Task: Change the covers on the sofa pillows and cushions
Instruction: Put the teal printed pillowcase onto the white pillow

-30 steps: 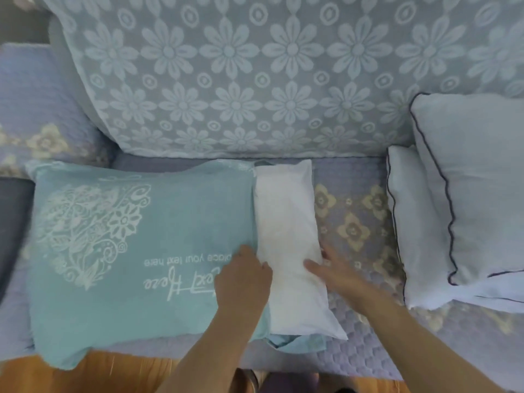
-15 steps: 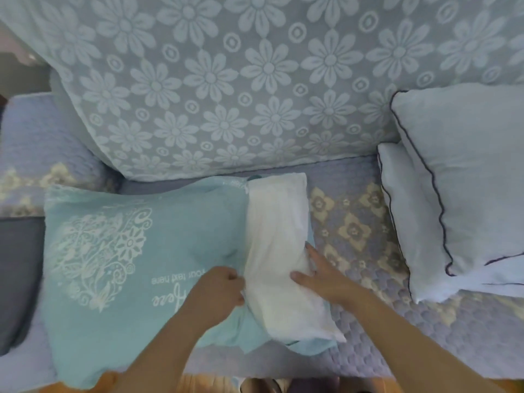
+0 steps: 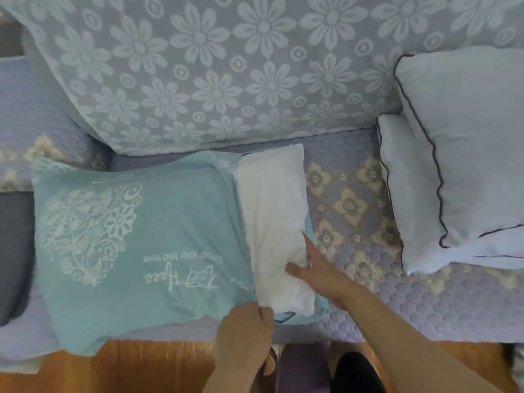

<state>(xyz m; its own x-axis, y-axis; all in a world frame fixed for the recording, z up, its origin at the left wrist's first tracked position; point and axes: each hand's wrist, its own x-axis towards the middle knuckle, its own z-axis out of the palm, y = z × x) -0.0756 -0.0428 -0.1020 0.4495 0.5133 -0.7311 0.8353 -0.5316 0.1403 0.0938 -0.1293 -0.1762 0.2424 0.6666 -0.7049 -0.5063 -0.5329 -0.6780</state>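
While the left hand (image 3: 245, 330) has its fingers curled round the near edge of the teal cover (image 3: 141, 242), the right hand (image 3: 317, 269) presses straight fingers on the white pillow (image 3: 272, 211) half sticking out, on the sofa seat (image 3: 397, 302).

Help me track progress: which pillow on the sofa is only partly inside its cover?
The teal printed pillow on the left: its white insert sticks out the open end. The two pale pillows on the right show no bare insert.
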